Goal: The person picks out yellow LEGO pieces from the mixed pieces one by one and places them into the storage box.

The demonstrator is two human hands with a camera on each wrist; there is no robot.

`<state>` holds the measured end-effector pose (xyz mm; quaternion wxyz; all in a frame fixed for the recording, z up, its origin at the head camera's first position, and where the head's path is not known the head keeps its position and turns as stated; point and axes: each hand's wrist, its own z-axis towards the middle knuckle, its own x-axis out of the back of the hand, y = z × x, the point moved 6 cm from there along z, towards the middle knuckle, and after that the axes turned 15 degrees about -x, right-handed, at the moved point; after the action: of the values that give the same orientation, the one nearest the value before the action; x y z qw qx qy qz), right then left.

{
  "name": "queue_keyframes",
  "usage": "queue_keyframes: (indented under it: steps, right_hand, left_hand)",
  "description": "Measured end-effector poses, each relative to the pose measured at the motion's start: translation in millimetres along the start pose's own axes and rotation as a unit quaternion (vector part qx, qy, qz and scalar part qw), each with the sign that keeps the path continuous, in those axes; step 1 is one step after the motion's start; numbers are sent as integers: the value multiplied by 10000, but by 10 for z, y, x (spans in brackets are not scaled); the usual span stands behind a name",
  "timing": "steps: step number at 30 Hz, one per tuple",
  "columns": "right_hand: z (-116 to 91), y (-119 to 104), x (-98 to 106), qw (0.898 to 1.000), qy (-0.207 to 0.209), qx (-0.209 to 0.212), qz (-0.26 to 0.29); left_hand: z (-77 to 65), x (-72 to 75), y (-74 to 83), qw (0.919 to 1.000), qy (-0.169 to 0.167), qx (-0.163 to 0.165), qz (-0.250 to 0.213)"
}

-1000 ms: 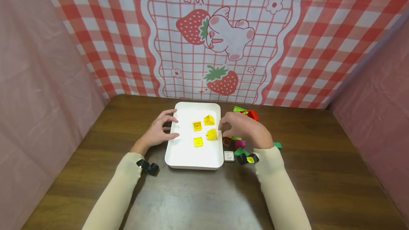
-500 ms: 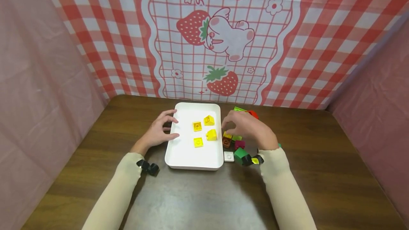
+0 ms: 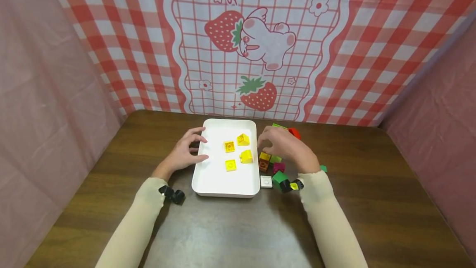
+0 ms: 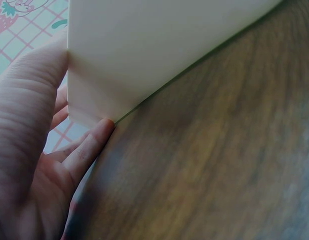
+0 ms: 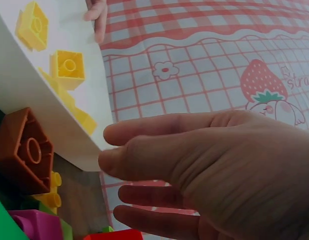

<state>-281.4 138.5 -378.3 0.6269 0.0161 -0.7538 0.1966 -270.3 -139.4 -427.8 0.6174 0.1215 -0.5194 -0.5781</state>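
Note:
A white tray (image 3: pixel 212 181) stands on the table with several yellow bricks (image 3: pixel 246 157) lying in it. My left hand (image 3: pixel 184 151) holds its left side, thumb and fingertips over the rim; in the left wrist view one finger (image 4: pixel 89 150) touches the outer wall. Just beside the tray's right rim, my right hand (image 3: pixel 284 146) hangs with loosely bent fingers. Its thumb and index fingertips lie close to the rim in the right wrist view, with nothing visible between them; I cannot tell whether they touch the tray.
Right of the tray lie a brown brick (image 3: pixel 263 164), a magenta brick (image 3: pixel 279 168), a green brick (image 3: pixel 279 179) and a white brick (image 3: pixel 266 181). Red (image 3: pixel 294 132) and lime pieces sit behind my right hand. A strawberry-patterned cloth (image 3: pixel 148 53) hangs at the back.
My right hand has shifted slightly right from the tray's rim, uncovering more of the brown, yellow and green bricks. My left hand and the tray have stayed in place.

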Motion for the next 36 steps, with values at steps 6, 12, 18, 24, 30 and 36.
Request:
queue_keyframes:
  steps: [6,12,18,24,30,36]
  right_hand:
    - [61,5,-102,9994,-317,-70,-103]
    - [101,28,-164,9980,-537,-233,-217]
    - [106,61,-229,9958,-794,-409,-212]
    - [102,61,-257,9949,-880,-492,-91]
    - [119,50,-292,9936,-981,-526,-210]
    - [129,36,-310,9929,-1020,-502,-340]
  left_hand:
    - [3,9,23,10000,-14,16,-19]
    - [-1,10,9,10000,-21,-9,-34]
    - [-3,8,-1,10000,-19,-14,-30]
    - [-1,13,5,10000,-14,3,-39]
    - [-3,8,-10,10000,-25,-10,-13]
    - [-1,2,-12,10000,-39,13,-12]
